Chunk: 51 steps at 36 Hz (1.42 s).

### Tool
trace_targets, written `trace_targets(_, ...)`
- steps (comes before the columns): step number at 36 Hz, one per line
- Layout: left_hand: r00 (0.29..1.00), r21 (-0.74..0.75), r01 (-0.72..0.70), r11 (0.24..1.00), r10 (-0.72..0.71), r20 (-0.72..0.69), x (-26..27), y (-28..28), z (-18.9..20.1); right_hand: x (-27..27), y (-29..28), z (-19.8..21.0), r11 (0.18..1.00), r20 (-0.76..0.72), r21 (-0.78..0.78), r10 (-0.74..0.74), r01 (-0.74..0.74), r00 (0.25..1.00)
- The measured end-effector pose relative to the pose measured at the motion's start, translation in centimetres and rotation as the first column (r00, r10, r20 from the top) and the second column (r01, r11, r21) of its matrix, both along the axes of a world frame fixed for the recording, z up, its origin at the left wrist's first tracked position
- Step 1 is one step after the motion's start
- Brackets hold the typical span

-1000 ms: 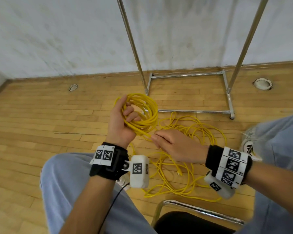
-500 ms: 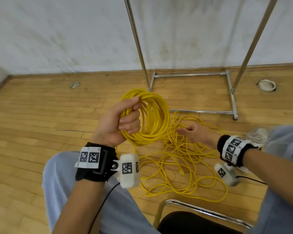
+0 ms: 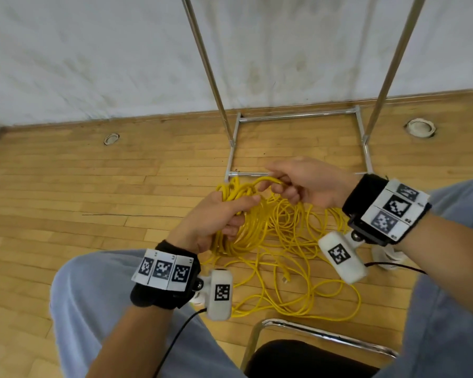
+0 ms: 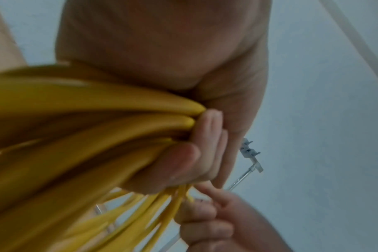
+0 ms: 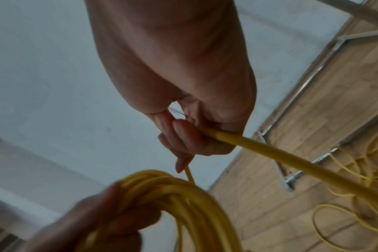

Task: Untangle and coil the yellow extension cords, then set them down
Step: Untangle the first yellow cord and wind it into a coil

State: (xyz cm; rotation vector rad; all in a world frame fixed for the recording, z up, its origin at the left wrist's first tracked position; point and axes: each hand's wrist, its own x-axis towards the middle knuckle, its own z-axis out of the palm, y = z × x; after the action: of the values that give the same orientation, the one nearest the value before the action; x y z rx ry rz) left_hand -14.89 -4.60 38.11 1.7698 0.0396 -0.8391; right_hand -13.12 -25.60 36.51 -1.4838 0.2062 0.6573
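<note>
Cords in yellow lie partly loose on the wooden floor between the person's knees, with a wound coil held above them. The left hand grips the coil, fingers curled round its bundled loops; the left wrist view shows the fingertips pressed against the strands. The right hand is just beside it, slightly higher, pinching a single strand between thumb and curled fingers; that strand arcs over to the top of the coil. In the right wrist view the strand runs out of the right hand and down toward the floor, with the coil in the left hand below. The loose loops on the floor spread from beneath the hands toward a chrome chair frame at the near edge. Behind the hands stands a metal rack against the white wall. A white shoe shows under the right wrist.
</note>
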Motion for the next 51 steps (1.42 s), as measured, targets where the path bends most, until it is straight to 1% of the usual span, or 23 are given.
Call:
trace_targets(5, 0.994, -0.055, -0.099, 0.994, 0.101, 0.047, -0.9, -1.9, -1.2, -2.4, 0.4, 1.9, 0.999, 0.061, 0.029, 0.016, -0.017, 0.998)
trace_targets(7, 0.987, -0.109, -0.151, 0.983, 0.157, 0.048, -1.4, -2.8, -1.6, -2.9, 1.0, 2.2, 1.0, 0.103, 0.029, -0.002, -0.001, 0.995)
trace_targets(10, 0.949, -0.168, -0.31, 0.936, 0.316, 0.009, -1.8, -4.0, -2.3, -3.1, 2.2, 2.4, 0.998, 0.181, 0.001, -0.061, 0.062, 0.982)
trace_targets(12, 0.92, -0.172, -0.387, 0.906, 0.392, -0.005, -2.0, -4.5, -2.8, -3.1, 2.8, 2.4, 0.993, 0.223, -0.064, -0.082, 0.099, 0.971)
trace_targets(14, 0.918, -0.153, -0.39, 0.908, 0.396, 0.011, -2.2, -4.8, -3.3, -3.3, 3.0, 2.3, 0.98, 0.267, -0.184, -0.029, 0.08, 0.963)
trace_targets(15, 0.922, -0.142, -0.379, 0.915, 0.386, 0.024, -2.4, -4.9, -3.5, -3.5, 3.0, 2.3, 0.955, 0.3, -0.292, 0.046, 0.046, 0.953)
trace_targets(17, 0.927, -0.146, -0.36, 0.921, 0.371, 0.056, -2.8, -5.3, -3.7, -3.7, 2.9, 2.2, 0.862, 0.347, -0.506, 0.202, 0.001, 0.916)
trace_targets(18, 0.927, -0.159, -0.357, 0.92, 0.37, 0.059, -2.9, -5.4, -3.9, -3.8, 2.8, 2.1, 0.827, 0.355, -0.562, 0.235, 0.005, 0.905)
trace_targets(21, 0.918, -0.205, -0.384, 0.9, 0.397, 0.023, -2.9, -5.6, -4.4, -4.1, 2.7, 2.1, 0.808, 0.376, -0.588, 0.245, 0.026, 0.894)
trace_targets(23, 0.906, -0.244, -0.418, 0.875, 0.42, -0.044, -2.7, -5.5, -4.7, -4.5, 3.0, 1.8, 0.802, 0.396, -0.597, 0.255, 0.036, 0.882)
trace_targets(26, 0.876, -0.281, -0.478, 0.832, 0.474, -0.087, -2.4, -5.2, -5.4, -5.4, 3.6, 1.2, 0.734, 0.447, -0.673, 0.3, 0.095, 0.843)
trace_targets(28, 0.866, -0.279, -0.496, 0.822, 0.494, -0.081, -2.4, -5.1, -5.8, -6.2, 4.2, 1.1, 0.743, 0.462, -0.661, 0.291, 0.106, 0.837)
trace_targets(30, 0.865, -0.305, -0.496, 0.813, 0.492, -0.095, -2.1, -4.8, -6.4, -6.8, 4.7, 0.8, 0.783, 0.498, -0.61, 0.259, 0.122, 0.828)
trace_targets(31, 0.864, -0.338, -0.499, 0.798, 0.488, -0.125, -2.0, -4.7, -6.6, -7.0, 5.0, 0.7, 0.802, 0.515, -0.583, 0.24, 0.131, 0.823)
trace_targets(33, 0.842, -0.402, -0.539, 0.74, 0.489, -0.227, -1.5, -4.5, -6.6, -7.3, 5.2, 0.3, 0.828, 0.534, -0.543, 0.213, 0.139, 0.818)
trace_targets(34, 0.828, -0.415, -0.561, 0.717, 0.486, -0.28, -1.2, -4.4, -6.6, -7.5, 5.3, 0.2, 0.836, 0.534, -0.533, 0.209, 0.134, 0.819)
trace_targets(36, 0.809, -0.41, -0.586, 0.699, 0.476, -0.346, -0.7, -4.3, -6.1, -7.6, 5.3, -0.3, 0.861, 0.528, -0.496, 0.193, 0.116, 0.827)
trace_targets(39, 0.783, -0.412, -0.619, 0.669, 0.487, -0.386, 0.2, -3.9, -5.2, -7.5, 5.3, -1.2, 0.933, 0.507, -0.347, 0.102, 0.095, 0.856)
trace_targets(42, 0.742, -0.46, -0.671, 0.582, 0.518, -0.426, 0.9, -3.3, -4.4, -7.6, 5.0, -1.6, 0.981, 0.478, -0.19, 0.053, 0.045, 0.877)
trace_targets(44, 0.717, -0.49, -0.697, 0.524, 0.529, -0.454, 1.3, -3.0, -3.9, -7.8, 4.8, -1.7, 0.985, 0.481, -0.172, 0.09, -0.007, 0.872)
trace_targets(48, 0.68, -0.552, -0.73, 0.404, 0.513, -0.524, 1.9, -2.3, -3.1, -8.3, 4.7, -2.9, 0.969, 0.486, -0.215, 0.216, -0.123, 0.847)
trace_targets(50, 0.655, -0.571, -0.748, 0.338, 0.515, -0.554, 2.4, -1.8, -2.8, -8.4, 4.8, -3.7, 0.958, 0.485, -0.235, 0.26, -0.162, 0.835)
trace_targets(51, 0.65, -0.579, -0.75, 0.319, 0.519, -0.556, 2.6, -1.5, -2.7, -8.3, 4.8, -4.0, 0.955, 0.485, -0.236, 0.273, -0.176, 0.83)
